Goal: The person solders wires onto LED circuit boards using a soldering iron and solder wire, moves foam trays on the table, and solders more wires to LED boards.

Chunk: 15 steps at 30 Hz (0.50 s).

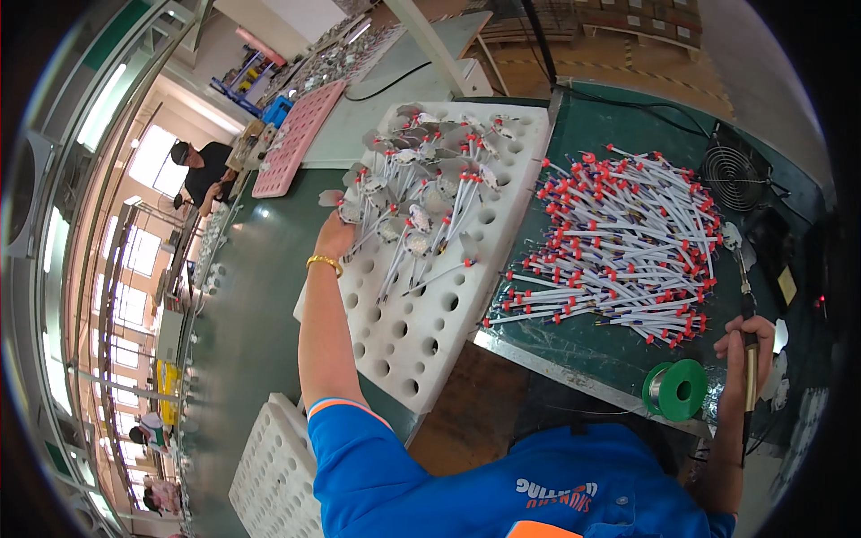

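Head view: the white perforated foam tray (421,332) lies on the green worktop (251,314) and serves as the reference landmark. The left hand (334,238) rests at the tray's left edge, beside the small wired components (421,193) that stand in the tray's upper holes; its fingers are hidden behind the parts, so whether the grip is open or closed cannot be determined. A gold bangle (324,262) sits on the left wrist. To the right of the tray, a heap of white wires with red ends (619,242) lies on the worktop. Farther right of that heap, the right hand (744,350) is closed around the handle of a soldering iron (747,314), whose tip points away from the person. A green solder spool (675,389) lies just left of the right hand, below the wire heap. A small black fan (734,175) stands beyond the heap. A second white perforated tray (269,475) lies below the landmark tray, and a pink tray (300,134) lies beyond it.
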### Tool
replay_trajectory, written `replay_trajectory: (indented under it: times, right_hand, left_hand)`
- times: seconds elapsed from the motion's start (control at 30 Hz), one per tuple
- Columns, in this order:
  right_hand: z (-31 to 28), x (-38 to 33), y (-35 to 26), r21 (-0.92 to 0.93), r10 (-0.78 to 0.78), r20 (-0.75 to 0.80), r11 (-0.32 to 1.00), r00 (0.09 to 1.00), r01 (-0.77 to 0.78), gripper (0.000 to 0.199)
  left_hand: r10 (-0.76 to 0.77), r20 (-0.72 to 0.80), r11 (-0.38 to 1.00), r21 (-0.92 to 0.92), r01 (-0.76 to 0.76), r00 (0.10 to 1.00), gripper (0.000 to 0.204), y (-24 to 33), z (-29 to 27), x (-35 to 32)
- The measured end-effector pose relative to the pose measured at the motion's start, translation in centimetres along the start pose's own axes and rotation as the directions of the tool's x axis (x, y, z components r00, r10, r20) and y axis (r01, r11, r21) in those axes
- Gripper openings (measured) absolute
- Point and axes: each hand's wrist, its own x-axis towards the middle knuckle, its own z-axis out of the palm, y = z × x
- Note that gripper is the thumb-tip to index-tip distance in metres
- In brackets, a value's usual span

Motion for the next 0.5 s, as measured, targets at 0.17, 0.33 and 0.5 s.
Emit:
replay_trajectory:
  times: [0.17, 0.33, 0.5]
  right_hand:
    - [0.3, 0.1, -0.5, -0.017, -0.002, -0.003, 1.0, 1.0, 0.002, 0.015]
    - [0.4, 0.2, -0.4, -0.025, 0.01, 0.01, 1.0, 1.0, -0.01, 0.012]
    - [0.4, 0.1, -0.6, -0.038, 0.017, -0.001, 0.999, 1.0, -0.017, 0.011]
  left_hand:
    - [-0.211, -0.064, 0.977, 0.021, 0.213, 0.975, 0.063, 1.4, -0.1, -1.5]
    - [-0.071, -0.153, 0.99, 0.113, 0.089, 0.986, 0.055, -0.9, 0.7, -2.3]
    - [-0.104, -0.18, 0.988, -0.13, 0.081, 0.978, 0.04, 0.2, 1.1, -2.3]
